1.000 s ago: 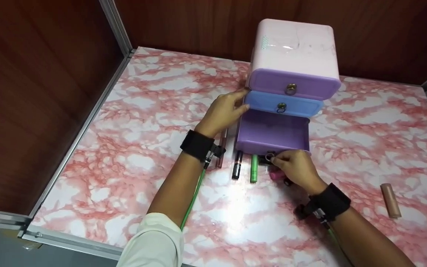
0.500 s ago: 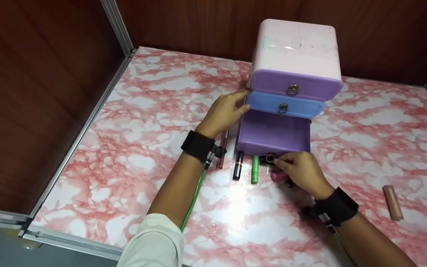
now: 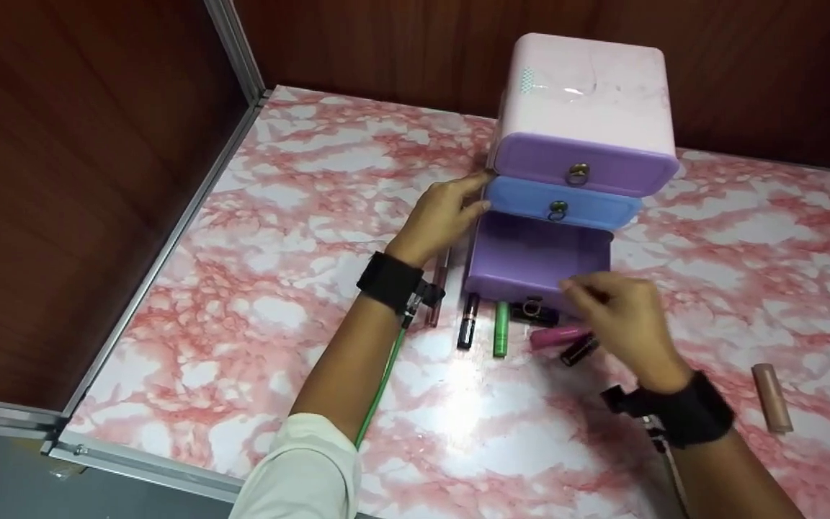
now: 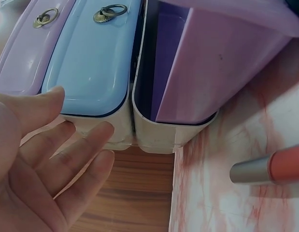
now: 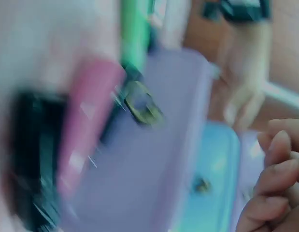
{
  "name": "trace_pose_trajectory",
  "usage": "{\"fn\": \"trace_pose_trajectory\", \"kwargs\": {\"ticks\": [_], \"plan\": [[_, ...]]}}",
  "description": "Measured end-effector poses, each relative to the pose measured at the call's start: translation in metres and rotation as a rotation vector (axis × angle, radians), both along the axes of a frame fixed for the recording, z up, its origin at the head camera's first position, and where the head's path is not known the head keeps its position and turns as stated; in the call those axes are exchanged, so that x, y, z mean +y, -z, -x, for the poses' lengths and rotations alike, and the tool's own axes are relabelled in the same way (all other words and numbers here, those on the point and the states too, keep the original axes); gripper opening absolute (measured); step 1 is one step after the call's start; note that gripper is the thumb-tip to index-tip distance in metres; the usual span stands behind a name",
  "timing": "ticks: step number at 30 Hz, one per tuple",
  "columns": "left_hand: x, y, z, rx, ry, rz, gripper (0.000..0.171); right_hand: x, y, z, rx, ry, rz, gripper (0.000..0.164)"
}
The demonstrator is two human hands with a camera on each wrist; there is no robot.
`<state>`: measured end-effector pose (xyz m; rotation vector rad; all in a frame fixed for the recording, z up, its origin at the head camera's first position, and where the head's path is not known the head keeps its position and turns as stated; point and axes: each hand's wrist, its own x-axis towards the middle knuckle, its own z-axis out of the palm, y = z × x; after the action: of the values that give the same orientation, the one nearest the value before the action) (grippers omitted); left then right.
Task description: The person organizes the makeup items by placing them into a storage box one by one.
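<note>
A small pink drawer cabinet (image 3: 595, 94) stands at the back with its purple bottom drawer (image 3: 541, 249) pulled out and nothing visible inside. Its blue middle drawer (image 3: 602, 205) and purple top drawer (image 3: 530, 155) are closed. Against the cabinet's left side rests my left hand (image 3: 440, 216), fingers extended, thumb at the blue drawer's edge. My right hand (image 3: 620, 321) is just off the right front corner of the bottom drawer, fingers loosely bent and holding nothing. The brass ring pull (image 3: 532, 308) hangs free on the drawer front; in the right wrist view the ring (image 5: 142, 104) is blurred.
Before the drawer lie a black tube (image 3: 467, 324), a green tube (image 3: 501, 331), a pink tube (image 3: 555, 337) and black ones (image 3: 579, 350). A reddish-brown tube (image 3: 438, 299) lies by the left wrist. Far right is a tan tube (image 3: 773, 400). Wooden panels (image 3: 386, 50) wall the back.
My right hand has let go of the ring pull and moved right and slightly up, uncovering the pink and black tubes. The left hand stays on the cabinet; the drawer remains out.
</note>
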<state>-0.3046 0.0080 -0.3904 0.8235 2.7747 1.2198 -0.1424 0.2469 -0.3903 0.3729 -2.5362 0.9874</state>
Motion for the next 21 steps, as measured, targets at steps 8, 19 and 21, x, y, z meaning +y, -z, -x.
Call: {"fn": "trace_pose_trajectory", "kwargs": {"ticks": [8, 19, 21], "plan": [[0.001, 0.003, 0.0, 0.052, -0.024, -0.003, 0.045, 0.065, -0.025, -0.024, 0.205, 0.244, 0.162, 0.005], [0.002, 0.003, -0.002, 0.01, -0.032, -0.038, 0.046, 0.179, -0.003, -0.08, -0.358, 0.5, -0.311, 0.036], [0.004, 0.002, -0.002, 0.0, -0.032, -0.044, 0.047, 0.191, 0.006, -0.085, -0.464, 0.525, -0.348, 0.038]]}}
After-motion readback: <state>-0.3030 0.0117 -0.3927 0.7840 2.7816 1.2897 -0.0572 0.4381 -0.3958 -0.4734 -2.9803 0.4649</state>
